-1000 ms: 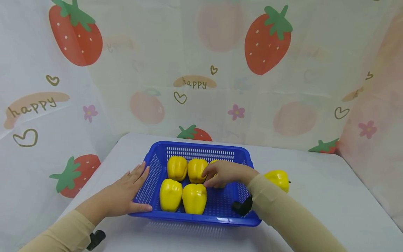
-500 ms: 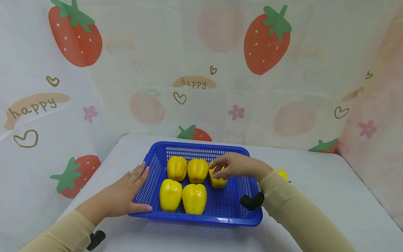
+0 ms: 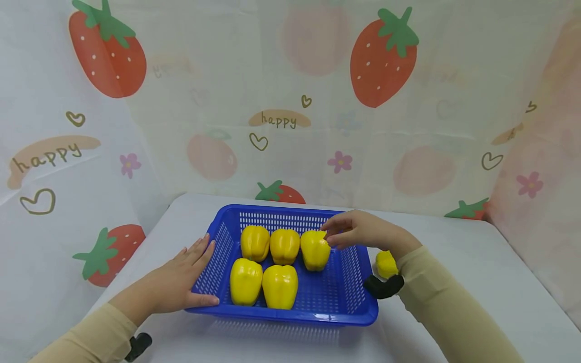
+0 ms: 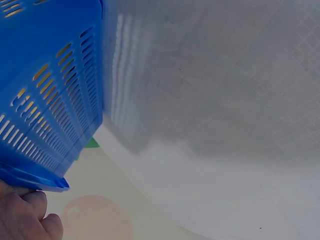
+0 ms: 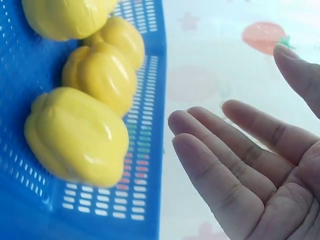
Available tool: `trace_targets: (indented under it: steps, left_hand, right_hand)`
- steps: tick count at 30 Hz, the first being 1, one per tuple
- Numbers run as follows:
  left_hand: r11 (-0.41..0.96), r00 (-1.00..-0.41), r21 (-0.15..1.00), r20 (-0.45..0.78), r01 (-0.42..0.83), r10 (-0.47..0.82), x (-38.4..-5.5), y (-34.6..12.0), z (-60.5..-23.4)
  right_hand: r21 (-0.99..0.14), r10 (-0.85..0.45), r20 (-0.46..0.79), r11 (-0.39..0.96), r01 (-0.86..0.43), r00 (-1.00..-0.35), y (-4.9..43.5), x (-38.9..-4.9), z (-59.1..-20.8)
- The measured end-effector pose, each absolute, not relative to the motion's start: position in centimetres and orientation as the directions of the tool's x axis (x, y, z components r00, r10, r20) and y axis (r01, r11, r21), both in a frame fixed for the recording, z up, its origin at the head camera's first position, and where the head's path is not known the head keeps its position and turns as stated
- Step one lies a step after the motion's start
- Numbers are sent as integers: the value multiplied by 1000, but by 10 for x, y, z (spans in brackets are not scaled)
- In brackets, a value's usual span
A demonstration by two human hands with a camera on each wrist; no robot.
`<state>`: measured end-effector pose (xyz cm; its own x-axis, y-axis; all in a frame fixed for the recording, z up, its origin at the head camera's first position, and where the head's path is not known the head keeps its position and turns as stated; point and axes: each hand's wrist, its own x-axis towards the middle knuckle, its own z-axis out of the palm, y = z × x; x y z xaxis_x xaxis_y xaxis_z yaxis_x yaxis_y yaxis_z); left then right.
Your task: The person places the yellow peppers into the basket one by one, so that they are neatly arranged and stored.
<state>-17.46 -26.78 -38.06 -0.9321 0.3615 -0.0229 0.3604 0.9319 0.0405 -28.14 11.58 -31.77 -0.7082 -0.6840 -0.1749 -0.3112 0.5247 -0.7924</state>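
Several yellow bell peppers [image 3: 280, 287] sit in a blue perforated basket [image 3: 290, 315], some in a back row and two in front. My left hand [image 3: 181, 277] rests along the basket's left rim, fingers extended and thumb at the near corner; part of it shows beside the rim in the left wrist view. Above the basket's right back side, my right hand [image 3: 363, 231] holds nothing, its fingertips close to the rightmost back pepper [image 3: 314, 254]. In the right wrist view that palm and its fingers [image 5: 215, 175] are spread apart from the peppers.
Another yellow bell pepper [image 3: 386, 264] lies on the white table [image 3: 476, 282] right of the basket, partly behind the right wrist. A strawberry-printed cloth [image 3: 386, 126] hangs behind and at the sides. Black wrist mounts [image 3: 383, 286] stick out near the sleeves.
My right hand has moved right and up from the rightmost back pepper, which now shows almost whole and stays in the basket. My left hand has stayed on the rim.
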Motion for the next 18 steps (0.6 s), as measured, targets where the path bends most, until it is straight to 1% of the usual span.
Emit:
trace_targets:
  steps: [9, 18]
  left_hand:
    - [932, -933, 44, -26, 359, 360, -174, -267, -378]
    - [932, -933, 44, -26, 359, 360, -173, -267, -378]
  right_hand:
    - [-787, -630, -153, 544, -292, -762, 142, -284, -314]
    - [-799, -626, -111, 517, -305, -772, 167, -284, -314]
